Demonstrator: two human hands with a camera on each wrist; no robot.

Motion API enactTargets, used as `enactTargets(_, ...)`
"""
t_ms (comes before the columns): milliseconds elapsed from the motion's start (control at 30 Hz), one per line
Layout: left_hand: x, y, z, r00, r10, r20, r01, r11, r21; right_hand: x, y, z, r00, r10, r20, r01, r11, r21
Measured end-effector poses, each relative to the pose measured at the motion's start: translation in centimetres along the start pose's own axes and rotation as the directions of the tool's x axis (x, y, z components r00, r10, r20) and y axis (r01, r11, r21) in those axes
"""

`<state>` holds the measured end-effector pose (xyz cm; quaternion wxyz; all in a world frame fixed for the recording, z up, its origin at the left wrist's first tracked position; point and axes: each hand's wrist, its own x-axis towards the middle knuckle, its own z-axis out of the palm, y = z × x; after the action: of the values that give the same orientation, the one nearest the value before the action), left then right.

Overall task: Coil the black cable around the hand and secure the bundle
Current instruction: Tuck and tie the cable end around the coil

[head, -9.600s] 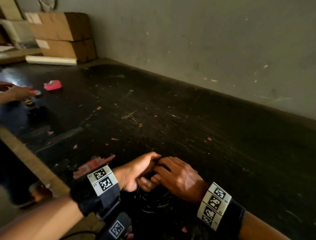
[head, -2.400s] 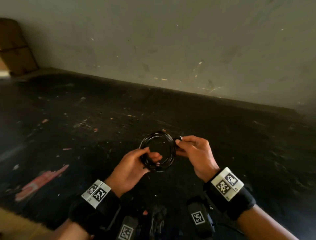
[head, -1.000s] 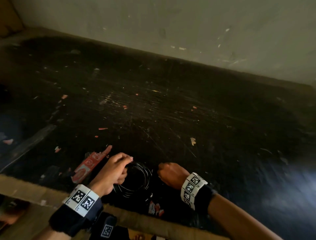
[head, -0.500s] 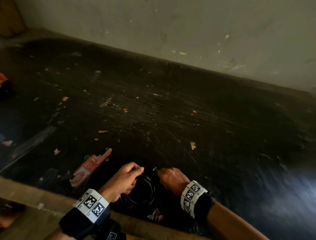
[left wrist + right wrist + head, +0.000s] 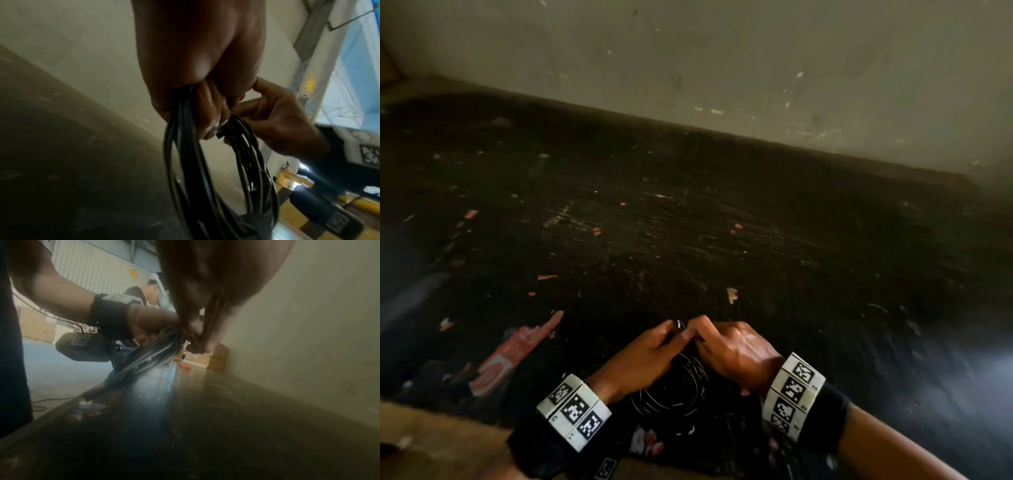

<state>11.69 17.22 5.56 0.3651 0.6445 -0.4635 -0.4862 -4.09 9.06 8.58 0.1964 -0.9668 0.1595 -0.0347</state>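
The black cable (image 5: 674,394) hangs as a coil of several loops between my two hands, just above the near edge of the dark table (image 5: 722,240). My left hand (image 5: 650,353) grips the top of the coil (image 5: 205,170), its fingers curled round the strands. My right hand (image 5: 726,346) meets it from the right and pinches the cable at the same spot, where a small connector end (image 5: 680,323) sticks up. In the right wrist view the coil (image 5: 148,356) slants down to the table from both hands. The pinch itself is partly hidden by fingers.
The table is scratched and littered with small paper scraps, with a red wrapper (image 5: 510,356) to the left of my hands. A grey wall (image 5: 722,68) closes the far side. Another person (image 5: 148,293) works further along the table.
The hands have come together at the top of the coil; a second ago they held it apart on either side. The coil still hangs low near the table's front edge.
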Motion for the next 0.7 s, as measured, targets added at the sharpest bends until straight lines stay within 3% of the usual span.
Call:
enactTargets(100,1.0,1.7,2.0,0.994,0.108,-0.027,-0.108,0.994,0.010,-1.5,0.4,-1.7,0.996,-0.048,-0.079,0.045,0.998,-0.042)
enactTargets(267,1.9,4.0,5.4,0.987,0.158,-0.042,-0.162,0.980,-0.118,-4.8,2.8,-3.9,0.961,-0.028,-0.275,0.011,0.998,-0.063)
enactTargets(467,2.7,6.3,9.1,0.980,0.201,0.004,-0.200,0.975,-0.096,-7.6,5.1,-5.3,0.971,-0.028,-0.239,-0.019,0.982,-0.190)
enactTargets(567,2.8,6.7,10.5,0.972,0.236,-0.002,-0.236,0.972,-0.008,-8.5,6.0,-5.8,0.959,0.119,-0.258,-0.125,0.992,-0.007)
enactTargets(700,3.1,7.6,11.7,0.965,0.248,-0.086,-0.237,0.964,0.122,-8.4,7.3,-5.5,0.832,0.462,-0.308,-0.328,0.857,0.398)
